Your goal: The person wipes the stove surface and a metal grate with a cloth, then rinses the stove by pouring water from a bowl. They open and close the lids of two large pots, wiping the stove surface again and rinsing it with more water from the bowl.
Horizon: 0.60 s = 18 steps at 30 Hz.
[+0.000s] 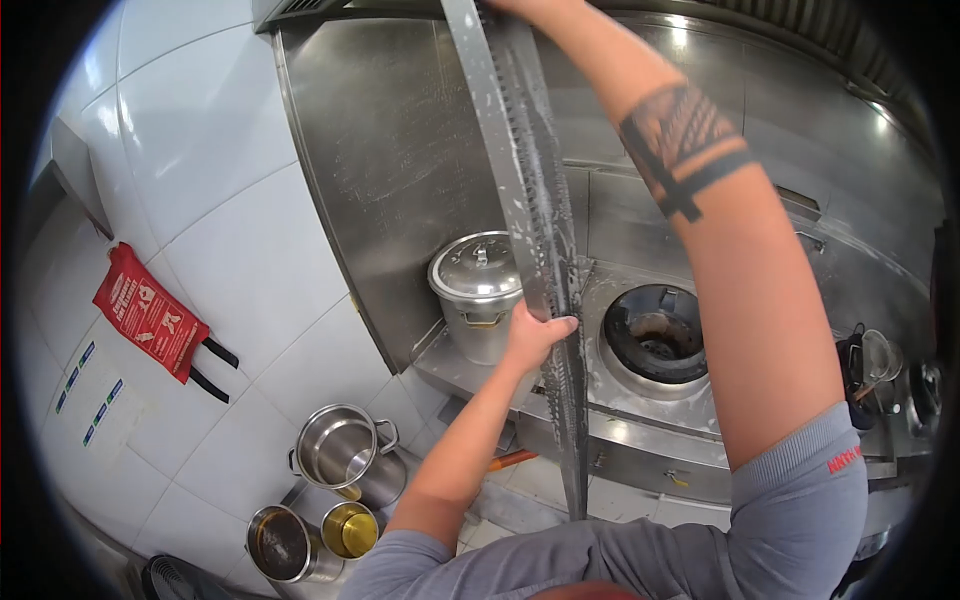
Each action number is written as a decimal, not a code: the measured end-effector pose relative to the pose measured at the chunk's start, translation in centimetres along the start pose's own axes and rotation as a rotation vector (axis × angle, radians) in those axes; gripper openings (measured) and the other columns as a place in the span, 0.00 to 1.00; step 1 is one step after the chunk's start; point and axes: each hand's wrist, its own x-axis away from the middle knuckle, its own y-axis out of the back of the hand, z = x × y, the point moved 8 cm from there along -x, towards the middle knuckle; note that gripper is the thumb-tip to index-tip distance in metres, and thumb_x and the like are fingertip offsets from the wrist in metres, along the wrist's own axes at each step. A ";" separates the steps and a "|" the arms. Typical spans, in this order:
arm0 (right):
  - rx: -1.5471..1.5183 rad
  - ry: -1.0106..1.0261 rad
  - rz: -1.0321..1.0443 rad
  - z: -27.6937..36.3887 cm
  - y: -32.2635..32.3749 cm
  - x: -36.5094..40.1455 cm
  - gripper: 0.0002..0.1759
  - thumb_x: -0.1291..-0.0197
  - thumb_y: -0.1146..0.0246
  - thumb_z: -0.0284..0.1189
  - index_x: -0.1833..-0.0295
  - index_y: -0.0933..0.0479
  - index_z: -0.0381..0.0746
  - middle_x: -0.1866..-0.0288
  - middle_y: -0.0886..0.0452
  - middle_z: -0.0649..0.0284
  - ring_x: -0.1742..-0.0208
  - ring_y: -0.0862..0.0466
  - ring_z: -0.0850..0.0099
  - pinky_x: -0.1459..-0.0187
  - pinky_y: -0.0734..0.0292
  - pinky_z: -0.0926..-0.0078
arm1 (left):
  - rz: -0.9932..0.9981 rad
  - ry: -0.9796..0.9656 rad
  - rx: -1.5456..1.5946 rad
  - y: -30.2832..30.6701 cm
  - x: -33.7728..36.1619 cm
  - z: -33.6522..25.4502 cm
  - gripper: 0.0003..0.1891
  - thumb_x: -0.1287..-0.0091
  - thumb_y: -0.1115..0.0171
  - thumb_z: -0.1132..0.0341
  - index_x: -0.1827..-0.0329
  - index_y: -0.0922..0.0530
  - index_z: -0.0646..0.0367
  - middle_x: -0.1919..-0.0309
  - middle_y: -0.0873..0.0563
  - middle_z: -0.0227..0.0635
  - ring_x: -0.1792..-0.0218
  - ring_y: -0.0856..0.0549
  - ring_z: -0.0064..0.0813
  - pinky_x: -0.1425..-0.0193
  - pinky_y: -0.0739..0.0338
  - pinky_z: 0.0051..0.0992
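Note:
A long metal panel, with a toothed or slotted edge and whitish wet-looking spots, stands upright before me, slightly tilted. My left hand grips its near edge about midway down, thumb across the metal. At the top border my right hand is at the panel's upper part; most of that hand is cut off, and its fingers barely show. Behind the panel, a lidded steel pot sits on the steel counter, partly covered. To the right of the panel is a round wok burner with a black ring.
On the lower left stand an open steel pot, a container of dark liquid and one of yellow liquid. A red fire-blanket pouch hangs on the tiled wall. Wire strainers are at the right; hood slats run overhead.

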 end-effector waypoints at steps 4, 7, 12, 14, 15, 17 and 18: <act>-0.264 0.304 -0.019 1.6 3.1 9.4 0.13 0.40 0.38 0.28 0.50 0.18 0.40 0.41 0.25 0.52 0.35 0.28 0.49 0.36 0.33 0.49 | -0.031 -0.049 0.029 0.9 -0.6 0.1 0.19 0.43 0.27 0.72 0.47 0.19 0.64 0.58 0.11 0.32 0.60 0.15 0.22 0.51 0.19 0.28; -0.207 0.372 -0.120 1.7 4.1 9.5 0.11 0.45 0.36 0.28 0.55 0.15 0.44 0.48 0.19 0.58 0.39 0.25 0.53 0.39 0.30 0.52 | -0.011 0.029 0.007 0.8 -1.0 1.0 0.20 0.44 0.28 0.73 0.47 0.19 0.64 0.58 0.11 0.31 0.59 0.15 0.22 0.50 0.19 0.28; -0.124 0.216 -0.194 -0.8 4.3 1.0 0.07 0.44 0.40 0.30 0.66 0.16 0.43 0.60 0.15 0.57 0.52 0.21 0.52 0.53 0.26 0.50 | 0.053 0.009 -0.002 -2.5 -0.5 0.7 0.21 0.45 0.28 0.73 0.47 0.20 0.64 0.57 0.12 0.29 0.57 0.15 0.22 0.47 0.20 0.28; -0.146 0.254 -0.212 -1.1 4.6 0.2 0.08 0.45 0.41 0.28 0.65 0.16 0.42 0.62 0.15 0.56 0.50 0.21 0.49 0.53 0.26 0.49 | 0.067 0.035 0.045 -3.1 -0.4 0.9 0.27 0.48 0.29 0.75 0.42 0.21 0.63 0.54 0.14 0.29 0.53 0.16 0.24 0.44 0.21 0.29; -0.144 0.245 -0.204 -1.5 4.5 0.9 0.08 0.45 0.41 0.28 0.65 0.16 0.42 0.62 0.15 0.56 0.50 0.21 0.49 0.53 0.26 0.49 | 0.079 0.027 0.008 -3.0 -0.4 0.6 0.27 0.48 0.29 0.75 0.41 0.22 0.64 0.54 0.14 0.29 0.53 0.16 0.24 0.44 0.21 0.29; -0.225 0.356 -0.019 -1.2 3.4 3.4 0.08 0.46 0.41 0.28 0.64 0.17 0.41 0.62 0.15 0.54 0.50 0.20 0.45 0.51 0.25 0.45 | 0.092 0.006 -0.025 -2.4 -0.8 1.0 0.25 0.48 0.31 0.75 0.43 0.21 0.64 0.55 0.14 0.29 0.54 0.17 0.24 0.45 0.21 0.29; -0.344 0.381 -0.001 -0.1 4.7 5.8 0.09 0.44 0.44 0.26 0.64 0.18 0.38 0.62 0.15 0.48 0.53 0.19 0.40 0.50 0.26 0.42 | 0.089 0.011 -0.022 -1.7 -1.1 1.2 0.25 0.48 0.31 0.75 0.43 0.21 0.64 0.55 0.14 0.29 0.54 0.17 0.24 0.45 0.21 0.29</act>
